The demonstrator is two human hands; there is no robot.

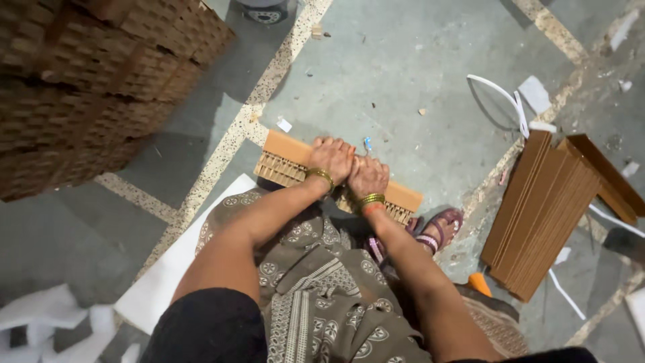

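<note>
Bundle of corrugated cardboard strips point(289, 158), tan, flat smooth top face, exposed fluted edges along near side showing ridged honeycomb texture. Lying on grey concrete floor point(403, 60) directly ahead of knees, partly over a speckled floor stripe point(228, 141). Long axis running upper left to lower right across view, left end slightly farther from camera, right end near sandalled foot point(440, 228). Middle of bundle hidden under both hands. Left hand point(330, 158) pressed palm-down on top, fingers curled over far edge, gripping bundle; gold bangle on wrist. Right hand point(367, 176) just beside and touching left, also on top, fingers bent down over far edge, clasping same bundle; gold and orange bangles on wrist. Small blue scrap point(367, 143) on floor just beyond fingers. Patterned grey-brown garment point(316, 282) covering lap below arms. White sheet point(168, 269) flat on floor at left, under leg. Large stack of corrugated pieces point(87, 81) upper left, well apart from bundle. Leaning pile of flat brown cardboard sheets point(537, 215) at right, near foot. White plastic strap loop point(500, 101) beyond that pile. Crumpled white scraps point(47, 316) bottom left. Small orange object point(479, 284) by right-hand pile, kind unclear.
</note>
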